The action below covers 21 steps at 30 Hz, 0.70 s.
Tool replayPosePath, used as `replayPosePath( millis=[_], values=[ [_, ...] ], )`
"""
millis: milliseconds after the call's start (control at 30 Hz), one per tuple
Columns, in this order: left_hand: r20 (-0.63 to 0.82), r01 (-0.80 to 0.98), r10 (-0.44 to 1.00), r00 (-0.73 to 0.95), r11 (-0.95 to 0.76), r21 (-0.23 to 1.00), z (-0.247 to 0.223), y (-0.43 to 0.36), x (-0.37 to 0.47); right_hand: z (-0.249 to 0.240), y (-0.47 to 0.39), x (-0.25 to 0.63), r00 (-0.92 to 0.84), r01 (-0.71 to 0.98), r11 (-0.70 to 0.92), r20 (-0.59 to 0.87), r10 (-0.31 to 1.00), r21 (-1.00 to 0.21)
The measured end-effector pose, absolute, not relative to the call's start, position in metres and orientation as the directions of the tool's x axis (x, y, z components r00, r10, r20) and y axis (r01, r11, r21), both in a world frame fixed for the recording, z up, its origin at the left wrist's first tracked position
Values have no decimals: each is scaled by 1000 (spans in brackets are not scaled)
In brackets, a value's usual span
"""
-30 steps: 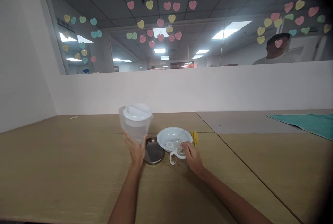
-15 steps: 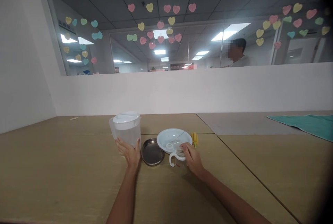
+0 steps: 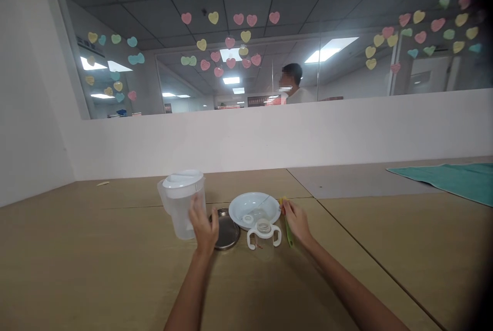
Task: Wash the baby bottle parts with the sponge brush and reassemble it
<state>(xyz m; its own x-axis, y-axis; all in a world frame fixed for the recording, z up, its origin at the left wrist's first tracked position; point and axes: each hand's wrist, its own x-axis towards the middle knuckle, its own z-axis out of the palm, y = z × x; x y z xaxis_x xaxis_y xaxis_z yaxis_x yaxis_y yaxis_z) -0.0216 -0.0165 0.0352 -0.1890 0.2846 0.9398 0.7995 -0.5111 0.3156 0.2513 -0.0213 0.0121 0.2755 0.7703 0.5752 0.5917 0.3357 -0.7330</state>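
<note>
brush: 1 | bottle: 1, handles: 2 | pitcher: 1 | bowl: 1

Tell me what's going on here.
A person's right hand is at the yellow end of a brush; whether it grips it is unclear. The left hand is open in front of the lidded pitcher. The two-handled bottle stands untouched in front of the bowl, and the pan lies between pitcher and bowl.

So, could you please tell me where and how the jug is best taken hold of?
The jug is probably best gripped by its handle, coming from the left: it stands upright with the handle sticking out that way, away from the metal dish.
</note>
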Motion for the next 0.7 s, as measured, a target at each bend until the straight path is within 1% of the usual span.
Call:
replayPosePath(
  millis=[67, 133, 200, 233, 333, 400, 467, 567, 633, 700],
  values=[
    [928, 773, 372, 34, -598, 212, 30, -16, -9, 10, -16, 266, 242, 750, 148, 475, 846, -645],
    [870, 736, 433, 236, -664, 131, 25, -17, 3, 7, -13, 274, 209, 869, -1, 364, 908, -494],
    [805, 690, 487, 340, -711, 139, 23, -19, 14, 3, -13, 275, 167, 927, -52, 285, 944, -370],
    [776, 668, 522, 354, -722, 180, 24, -19, 19, 1, -13, 273, 144, 941, -52, 256, 956, -334],
    [674, 609, 664, 324, -692, 389, 30, -15, 35, -5, -14, 265, 117, 951, -51, 201, 973, -306],
    [553, 587, 750, 362, -645, 490, 35, -9, 45, -6, -13, 263, 121, 951, -60, 187, 975, -302],
    [380, 636, 806, 453, -591, 496, 40, -1, 54, -6, -12, 263, 126, 950, -63, 189, 974, -306],
    [152, 748, 850, 504, -517, 417, 46, 10, 65, -6, -11, 266, 132, 949, -70, 186, 974, -307],
    [84, 778, 863, 498, -488, 396, 48, 17, 71, -6, -11, 267, 132, 950, -73, 180, 975, -303],
    [56, 790, 870, 489, -470, 395, 50, 23, 76, -6, -11, 266, 126, 953, -70, 176, 976, -296]
  ],
)
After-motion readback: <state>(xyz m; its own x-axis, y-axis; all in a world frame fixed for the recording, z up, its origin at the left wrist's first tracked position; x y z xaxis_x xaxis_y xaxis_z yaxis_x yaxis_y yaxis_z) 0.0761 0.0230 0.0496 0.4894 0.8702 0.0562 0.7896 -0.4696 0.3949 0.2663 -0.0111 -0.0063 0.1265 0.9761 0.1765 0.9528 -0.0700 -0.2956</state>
